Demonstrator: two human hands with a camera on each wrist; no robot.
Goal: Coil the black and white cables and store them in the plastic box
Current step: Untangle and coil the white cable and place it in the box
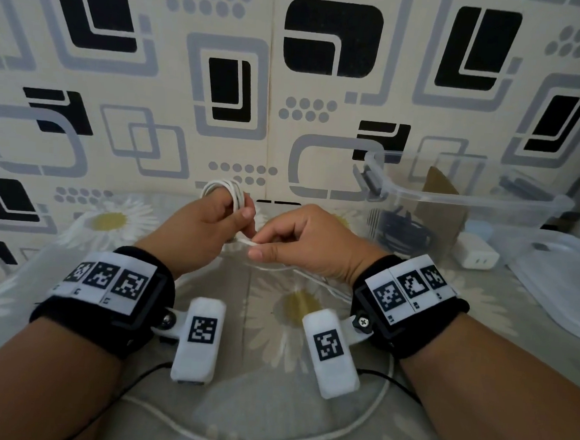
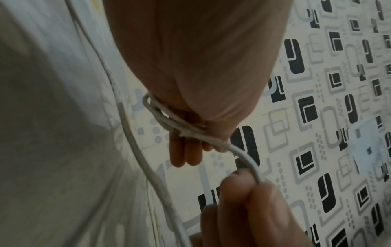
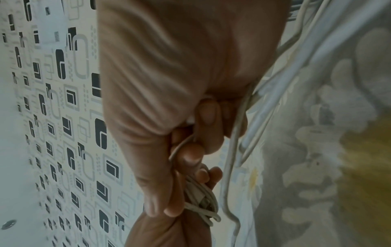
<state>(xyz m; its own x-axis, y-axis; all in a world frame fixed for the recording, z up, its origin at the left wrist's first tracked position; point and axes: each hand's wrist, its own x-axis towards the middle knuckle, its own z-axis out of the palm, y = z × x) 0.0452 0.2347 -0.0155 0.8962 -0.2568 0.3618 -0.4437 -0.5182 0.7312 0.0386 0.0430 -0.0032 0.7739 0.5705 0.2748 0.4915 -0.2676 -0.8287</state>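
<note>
We see the left hand (image 1: 198, 229) raised above a daisy-printed grey bedspread (image 1: 296, 306), its fingers curled round a small bundle of thin white cable (image 1: 227, 189) already wound into several loops; the loops stand up above the knuckles, with the thumb pressed against them. In the left wrist view the same loops (image 2: 169, 120) wrap the fingers (image 2: 184, 155), and one strand leaves them toward the other hand.

The right hand (image 1: 311, 245) sits just beside the left, thumb and forefinger pinching that strand close to the bundle, the other fingers curled in. In the right wrist view we see the strand running under its fingertips (image 3: 190, 155). The loose remainder of the white cable trails under the right wrist and lies in a wide curve across the bedspread near the bottom of the head view.

To the right, near the patterned wall (image 1: 223, 77), stands a clear plastic storage box (image 1: 472, 198), open at the top. Inside it we make out a coiled black cable (image 1: 401, 231) through the wall, and a brown cardboard piece (image 1: 437, 202) leaning upright. A white plug adapter (image 1: 476, 255) lies just beside the box, and the clear plastic lid (image 1: 558, 283) rests on the bedspread further right.
</note>
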